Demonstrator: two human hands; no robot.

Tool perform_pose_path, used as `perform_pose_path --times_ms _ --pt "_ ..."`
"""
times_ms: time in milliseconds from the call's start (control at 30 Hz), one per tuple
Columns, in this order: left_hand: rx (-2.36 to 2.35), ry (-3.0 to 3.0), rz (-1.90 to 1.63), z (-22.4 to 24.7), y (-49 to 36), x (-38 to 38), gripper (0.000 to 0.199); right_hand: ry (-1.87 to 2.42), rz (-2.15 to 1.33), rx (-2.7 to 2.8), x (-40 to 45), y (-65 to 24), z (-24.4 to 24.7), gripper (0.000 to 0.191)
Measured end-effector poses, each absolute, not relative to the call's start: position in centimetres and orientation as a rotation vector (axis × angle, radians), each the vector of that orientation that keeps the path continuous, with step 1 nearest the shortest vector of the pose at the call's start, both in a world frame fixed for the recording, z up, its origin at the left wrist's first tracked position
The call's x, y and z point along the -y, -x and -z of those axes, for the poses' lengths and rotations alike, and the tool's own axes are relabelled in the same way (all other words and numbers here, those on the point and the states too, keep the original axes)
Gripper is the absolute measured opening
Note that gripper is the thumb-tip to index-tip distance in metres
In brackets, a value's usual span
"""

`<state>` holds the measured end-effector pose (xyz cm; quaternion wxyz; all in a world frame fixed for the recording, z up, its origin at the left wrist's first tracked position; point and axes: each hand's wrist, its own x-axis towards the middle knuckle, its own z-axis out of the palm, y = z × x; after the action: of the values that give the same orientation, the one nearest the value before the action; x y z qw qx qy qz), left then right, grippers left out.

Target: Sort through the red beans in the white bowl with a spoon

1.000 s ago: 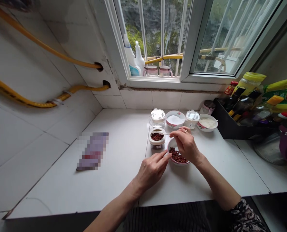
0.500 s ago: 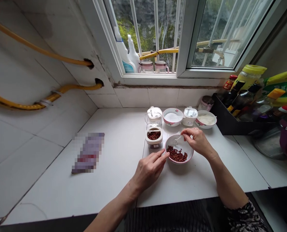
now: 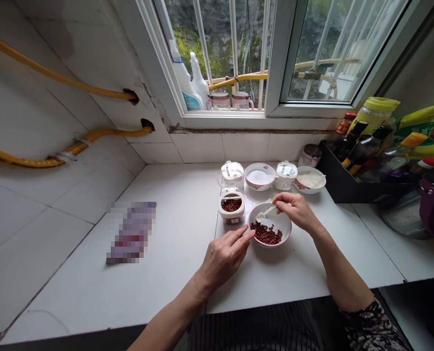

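A white bowl (image 3: 285, 225) with a pink rim holds dark reddish-brown dried grains that look like Sichuan peppercorns (image 3: 270, 236). My left hand (image 3: 226, 256) is at the bowl's left edge, its fingertips closed against the rim. Between the thumb and fingers of my right hand (image 3: 295, 210) is the handle of a small white spoon (image 3: 261, 216). The spoon's bowl hangs inside the bowl, just above the far edge of the grains, and looks unfilled. Left of the bowl stands a seasoning jar (image 3: 233, 217) of the same grains, its clear lid (image 3: 224, 180) raised.
Behind stand a white-lidded jar (image 3: 234, 168), a flowered bowl of white granules (image 3: 259, 178), another lidded jar (image 3: 286, 175) and a bowl of pale powder (image 3: 310, 180). A black box (image 3: 343, 187) of bottles is at the right. A blurred purple packet (image 3: 132, 233) lies left.
My right hand has tipped the spoon, and its head has moved slightly left and down toward the grains. My left hand stays at the rim. The view has shifted slightly.
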<state>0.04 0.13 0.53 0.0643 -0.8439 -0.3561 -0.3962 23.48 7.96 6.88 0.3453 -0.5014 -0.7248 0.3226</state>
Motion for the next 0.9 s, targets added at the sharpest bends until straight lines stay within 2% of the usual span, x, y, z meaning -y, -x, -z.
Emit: perform_pose_path --times_ms 200,500,767,900 --pt "1.071 2.552 1.199 -0.5 0.0 -0.1 0.028 1.336 -0.483 2.1 -7.7 -22.9 -6.5 0.018" --pt "1.083 2.57 1.205 -0.5 0.0 -0.1 0.032 1.27 -0.899 1.921 -7.6 -22.7 -6.5 0.017" --pt "1.084 2.566 1.2 -0.3 0.0 -0.1 0.033 1.288 -0.899 1.775 -7.8 -23.3 -7.0 0.016" --pt "1.079 2.561 1.205 -0.4 0.0 -0.2 0.03 1.27 -1.061 1.631 -8.0 -23.2 -7.0 0.015"
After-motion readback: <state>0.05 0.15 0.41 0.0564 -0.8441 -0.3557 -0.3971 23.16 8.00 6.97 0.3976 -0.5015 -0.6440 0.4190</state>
